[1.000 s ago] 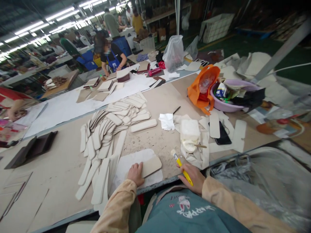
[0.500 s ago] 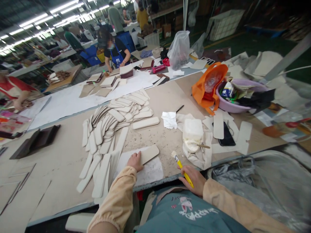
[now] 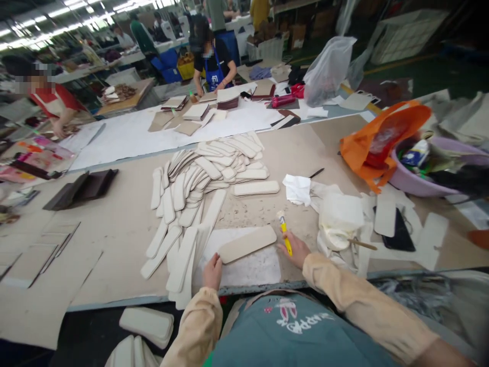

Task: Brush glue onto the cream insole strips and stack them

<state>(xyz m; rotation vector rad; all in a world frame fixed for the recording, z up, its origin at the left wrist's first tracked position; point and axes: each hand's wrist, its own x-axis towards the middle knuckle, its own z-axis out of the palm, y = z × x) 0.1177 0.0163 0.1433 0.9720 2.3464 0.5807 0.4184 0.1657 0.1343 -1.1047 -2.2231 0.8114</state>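
My left hand [image 3: 212, 271] pinches the lower left end of a long beige rounded piece [image 3: 249, 243], which lies over a white sheet [image 3: 263, 267] at the table's near edge. Held in my right hand [image 3: 296, 250] is a yellow-handled brush [image 3: 284, 235], bristles up, just right of that piece. A large heap of similar pieces [image 3: 208, 168] spreads to the left and behind. To the right stands a whitish container [image 3: 340, 214] on crumpled cloth, with a stick [image 3: 362, 244] across its near side. A white crumpled tissue [image 3: 297, 189] lies behind the brush.
An orange bag [image 3: 376, 142] and a purple basin [image 3: 424, 184] stand at the right, behind a black phone [image 3: 399, 232]. Dark folded pieces [image 3: 82, 191] lie at left. Two people work across the table, near stacked pieces [image 3: 196, 112]. More pieces [image 3: 147, 324] sit below the table edge.
The view has shifted, moving the scene. My left hand has moved to the beige piece's left end, uncovering more of it. My right hand has brought the brush in over the table, closer to the piece.
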